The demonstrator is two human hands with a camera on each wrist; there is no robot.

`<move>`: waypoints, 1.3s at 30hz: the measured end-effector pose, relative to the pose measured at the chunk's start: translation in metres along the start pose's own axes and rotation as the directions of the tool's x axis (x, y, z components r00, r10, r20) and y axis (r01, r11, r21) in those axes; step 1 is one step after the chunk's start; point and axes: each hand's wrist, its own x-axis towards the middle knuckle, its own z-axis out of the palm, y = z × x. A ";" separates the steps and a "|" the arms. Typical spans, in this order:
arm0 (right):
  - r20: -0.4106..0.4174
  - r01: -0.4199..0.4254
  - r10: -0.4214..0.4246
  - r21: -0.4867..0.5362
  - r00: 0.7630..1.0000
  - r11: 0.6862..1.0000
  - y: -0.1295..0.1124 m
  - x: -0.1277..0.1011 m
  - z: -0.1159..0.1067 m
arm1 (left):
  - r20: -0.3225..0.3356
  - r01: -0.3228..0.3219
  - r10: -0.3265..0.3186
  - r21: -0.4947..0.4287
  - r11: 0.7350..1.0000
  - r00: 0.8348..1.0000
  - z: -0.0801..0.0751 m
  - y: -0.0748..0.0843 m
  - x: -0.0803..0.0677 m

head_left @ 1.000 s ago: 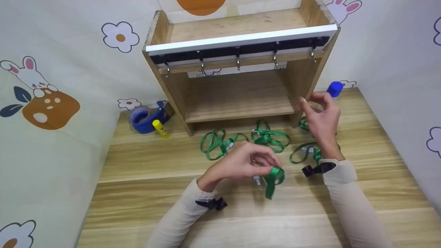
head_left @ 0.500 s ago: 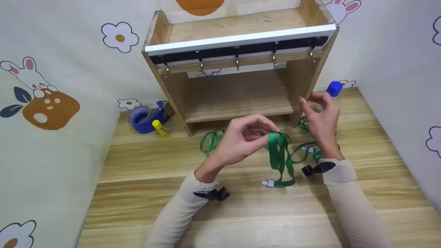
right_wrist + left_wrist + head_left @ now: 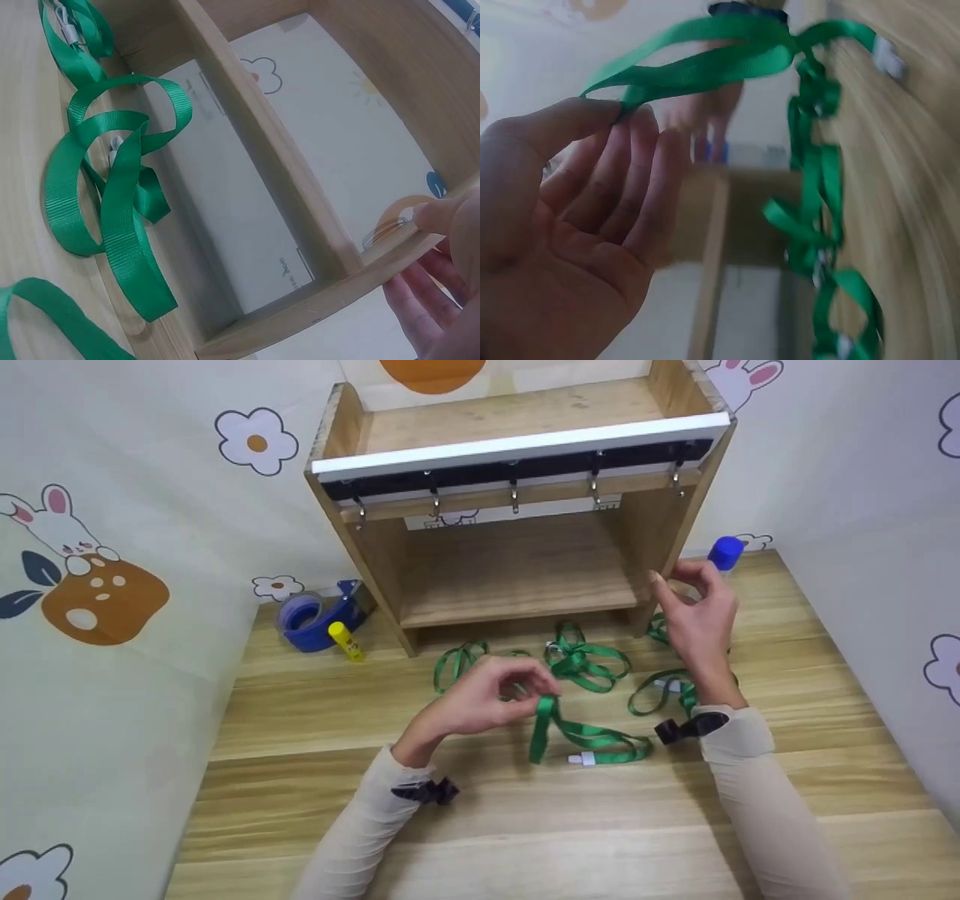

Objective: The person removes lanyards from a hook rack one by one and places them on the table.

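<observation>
Between thumb and fingertips my left hand [image 3: 487, 697] pinches a green lanyard [image 3: 592, 733] above the table's middle. A short loop hangs below the fingers, and the rest trails right to a white clip [image 3: 582, 759] low over the tabletop. The left wrist view shows the same lanyard's band [image 3: 705, 75] looping away from the fingertips. My right hand [image 3: 703, 619] grips the right side panel [image 3: 679, 529] of a wooden shelf [image 3: 517, 566]. In the right wrist view, the thumb lies on one face of that panel [image 3: 322, 306], the fingers on the other.
More green lanyards [image 3: 589, 664] lie along the shelf's foot. Metal hooks [image 3: 514, 499] line a black strip on its white front bar. To the left are a blue tape dispenser [image 3: 311, 637] and a yellow glue stick [image 3: 345, 641]. A blue-capped item [image 3: 725, 553] stands behind my right hand.
My left hand first rose with the lanyard, then came down and left, drawing it out so the strap trails right. My right hand has stayed on the shelf panel.
</observation>
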 end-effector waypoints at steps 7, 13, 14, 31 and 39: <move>-0.001 0.006 -0.006 0.007 1.000 1.000 0.001 -0.001 0.000 | -0.094 0.120 -0.101 0.227 0.967 0.990 -0.026 -0.023 -0.033; -0.026 0.037 -0.036 0.039 0.999 0.999 0.002 -0.001 0.001 | -0.035 0.116 -0.111 0.234 0.965 0.993 -0.009 -0.022 -0.032; -0.032 0.044 -0.042 0.045 0.999 0.998 0.002 -0.001 0.001 | -0.009 0.111 -0.112 0.208 0.972 0.994 -0.003 -0.021 -0.029; -0.015 -0.003 0.003 0.022 1.000 1.000 0.002 0.000 0.003 | -0.101 0.205 -0.182 0.320 0.925 0.978 0.068 -0.034 0.021; -0.015 -0.002 0.003 0.025 1.000 1.000 0.002 0.000 0.002 | -0.246 0.305 -0.201 0.532 0.790 0.948 0.065 -0.041 0.008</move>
